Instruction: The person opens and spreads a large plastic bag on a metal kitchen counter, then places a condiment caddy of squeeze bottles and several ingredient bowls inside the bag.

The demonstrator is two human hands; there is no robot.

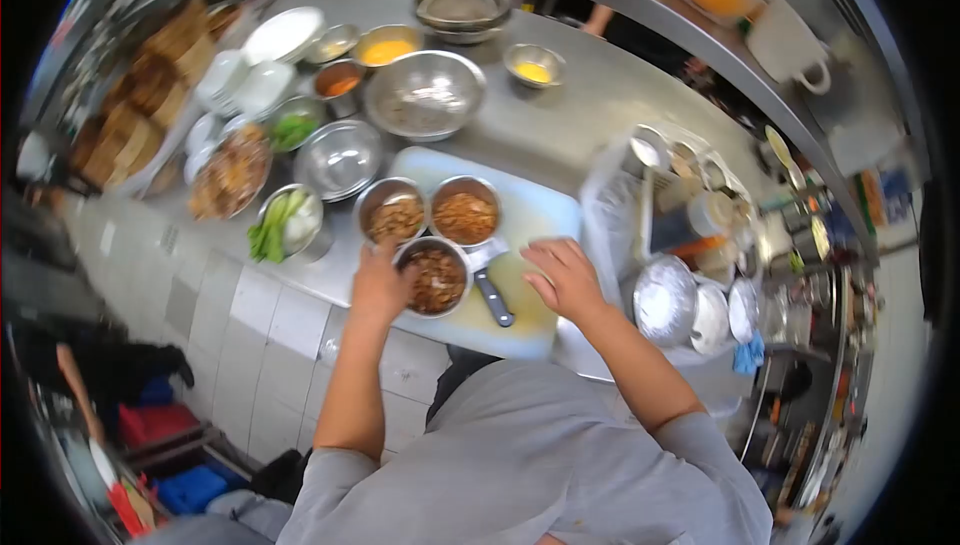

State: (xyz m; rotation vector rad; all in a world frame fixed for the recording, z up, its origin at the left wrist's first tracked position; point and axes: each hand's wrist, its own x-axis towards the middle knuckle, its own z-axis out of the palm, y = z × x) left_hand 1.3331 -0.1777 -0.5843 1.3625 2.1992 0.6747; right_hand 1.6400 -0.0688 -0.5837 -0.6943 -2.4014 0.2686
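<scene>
My left hand (383, 283) is at the left rim of a round metal bowl (466, 297) of dark brown chopped food, thumb over the rim and fingers along its outside. Two more metal bowls touch it: one (361, 207) holding light brown chopped pieces, the other (496, 207) orange-brown shreds. All three stand on a pale blue cutting board (535, 203). A knife (493, 298) with a black handle lies beside the lower bowl, its blade pointing away from me. My right hand (566, 279) hovers over the board's right part, fingers spread, holding nothing.
Behind the board are a large metal bowl (425, 95), an empty one (339, 160) and a small bowl of yellow liquid (535, 68). A container of green stalks (284, 223) stands near the left edge. Crowded containers (690, 215) fill the right side. A metal shelf edge (640, 0) crosses above.
</scene>
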